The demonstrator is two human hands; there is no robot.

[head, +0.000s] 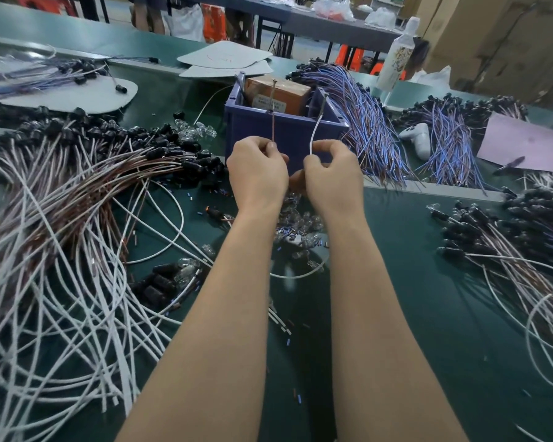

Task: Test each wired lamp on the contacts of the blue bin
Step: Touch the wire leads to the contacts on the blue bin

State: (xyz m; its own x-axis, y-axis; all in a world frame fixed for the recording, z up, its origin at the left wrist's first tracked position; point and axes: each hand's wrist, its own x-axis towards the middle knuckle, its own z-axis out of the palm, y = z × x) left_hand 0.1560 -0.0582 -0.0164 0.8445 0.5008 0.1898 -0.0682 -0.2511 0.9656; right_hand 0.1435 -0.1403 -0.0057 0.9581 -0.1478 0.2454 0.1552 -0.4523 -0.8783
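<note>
The blue bin stands in the middle of the green table, with a brown box inside and two upright metal contact pins, one at its front left and one at its right corner. My left hand pinches a brown wire that reaches up to the left pin. A white wire curves up to the right pin from the pinch of my right hand. The lamp itself is hidden behind my hands, just in front of the bin.
A big heap of white and brown wired lamps covers the left. Blue-wired bundles lie right of the bin, more lamp bundles at the right. Loose glass bulbs sit under my wrists. A white bottle and a controller-like white object stand behind.
</note>
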